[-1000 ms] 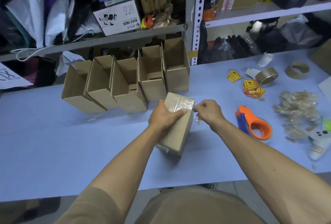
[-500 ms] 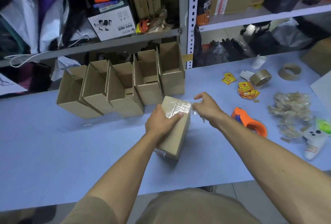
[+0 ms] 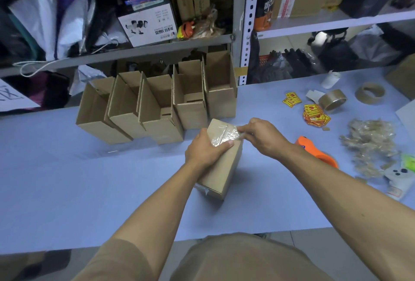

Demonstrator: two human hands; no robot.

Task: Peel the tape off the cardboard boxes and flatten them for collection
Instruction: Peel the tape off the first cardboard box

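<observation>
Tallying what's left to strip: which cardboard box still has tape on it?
The closed box held by both hands; the five behind it stand open.

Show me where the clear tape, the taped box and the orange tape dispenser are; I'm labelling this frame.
clear tape point(image 3: 222, 134), head view, on the crinkled strip across the box top.
taped box point(image 3: 221, 171), head view, on its bare cardboard side.
orange tape dispenser point(image 3: 323, 157), head view, on its orange body beyond the right forearm.

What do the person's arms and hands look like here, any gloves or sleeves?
No gloves: the left hand and right hand are bare, with no rings, watch or bands visible. Both forearms are uncovered. A short tan sleeve shows on the left upper arm, matching the tan shirt at the bottom edge. The right sleeve is out of frame.
</observation>
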